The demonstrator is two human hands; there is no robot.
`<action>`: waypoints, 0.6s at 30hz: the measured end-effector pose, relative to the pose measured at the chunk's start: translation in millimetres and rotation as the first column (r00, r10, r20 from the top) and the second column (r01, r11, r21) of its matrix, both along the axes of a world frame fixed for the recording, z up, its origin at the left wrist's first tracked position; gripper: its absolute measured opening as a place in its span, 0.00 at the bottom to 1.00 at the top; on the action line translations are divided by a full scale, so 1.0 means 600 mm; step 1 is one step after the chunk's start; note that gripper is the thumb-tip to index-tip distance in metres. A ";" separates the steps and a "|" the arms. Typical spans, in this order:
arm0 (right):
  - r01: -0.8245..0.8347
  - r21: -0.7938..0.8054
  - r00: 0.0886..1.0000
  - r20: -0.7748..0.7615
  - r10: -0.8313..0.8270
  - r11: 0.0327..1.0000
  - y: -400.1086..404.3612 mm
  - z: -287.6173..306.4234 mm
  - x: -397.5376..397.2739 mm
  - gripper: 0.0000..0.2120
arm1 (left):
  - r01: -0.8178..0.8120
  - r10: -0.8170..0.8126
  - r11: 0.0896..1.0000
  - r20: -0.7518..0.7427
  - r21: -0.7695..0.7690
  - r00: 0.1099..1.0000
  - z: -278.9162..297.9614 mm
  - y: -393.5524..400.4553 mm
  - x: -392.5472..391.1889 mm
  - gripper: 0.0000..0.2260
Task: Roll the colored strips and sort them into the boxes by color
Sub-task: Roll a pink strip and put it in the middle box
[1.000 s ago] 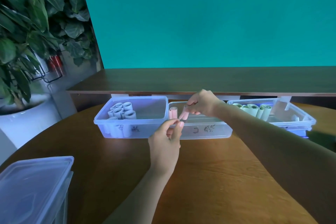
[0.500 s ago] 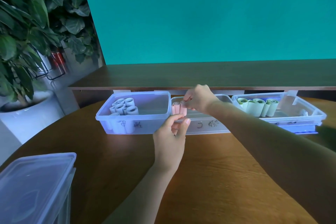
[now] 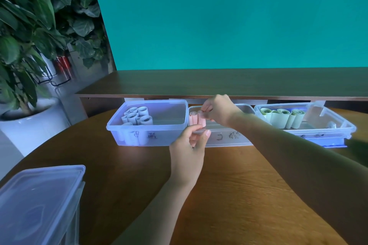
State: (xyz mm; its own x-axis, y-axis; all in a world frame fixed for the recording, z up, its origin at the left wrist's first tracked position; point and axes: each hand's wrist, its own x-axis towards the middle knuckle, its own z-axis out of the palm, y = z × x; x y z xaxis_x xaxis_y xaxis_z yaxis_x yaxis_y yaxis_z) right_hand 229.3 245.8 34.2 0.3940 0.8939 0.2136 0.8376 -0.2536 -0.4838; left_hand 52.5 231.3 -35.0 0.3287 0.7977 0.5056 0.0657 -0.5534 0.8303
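Three clear boxes stand in a row at the back of the table. The left box (image 3: 159,137) holds several pale blue rolls (image 3: 137,116). In the right box (image 3: 328,123) lie green rolls (image 3: 278,117). At the left end of the middle box (image 3: 229,137) one pink roll (image 3: 192,119) stands upright. My right hand (image 3: 219,111) pinches the top of a second pink roll (image 3: 202,121) right beside it. My left hand (image 3: 189,145) hovers at the middle box's front wall with loosely curled fingers and nothing visible in it.
A lidded clear box (image 3: 39,195) sits at the table's near left edge. A dark wooden shelf (image 3: 219,83) overhangs the boxes from behind. A large potted plant (image 3: 29,26) in a white pot (image 3: 33,123) stands left of the round wooden table (image 3: 239,185).
My right hand has brought the pink roll down beside the other pink roll in the middle box. My left hand has stayed by the box front.
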 end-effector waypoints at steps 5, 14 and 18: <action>-0.001 -0.058 0.999 0.052 0.004 0.998 0.005 0.003 -0.003 0.10 | 0.007 -0.007 1.000 0.002 0.003 1.000 0.001 0.000 0.000 0.11; 0.016 -0.105 0.995 0.098 -0.005 0.994 -0.001 0.013 -0.008 0.13 | 0.020 -0.020 1.000 -0.002 0.008 1.000 0.001 0.000 0.000 0.12; 0.032 -0.118 0.997 0.066 -0.024 0.993 -0.002 0.015 -0.010 0.14 | 0.009 -0.009 1.000 0.008 0.024 1.000 0.001 0.000 0.000 0.12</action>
State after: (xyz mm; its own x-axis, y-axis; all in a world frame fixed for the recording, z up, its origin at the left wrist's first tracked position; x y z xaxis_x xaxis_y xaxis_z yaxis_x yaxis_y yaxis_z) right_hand 223.1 244.5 43.1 0.4083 0.9032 0.1327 0.8579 -0.3300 -0.3939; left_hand 52.4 231.3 -34.2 0.3314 0.7825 0.5272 0.0537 -0.5735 0.8175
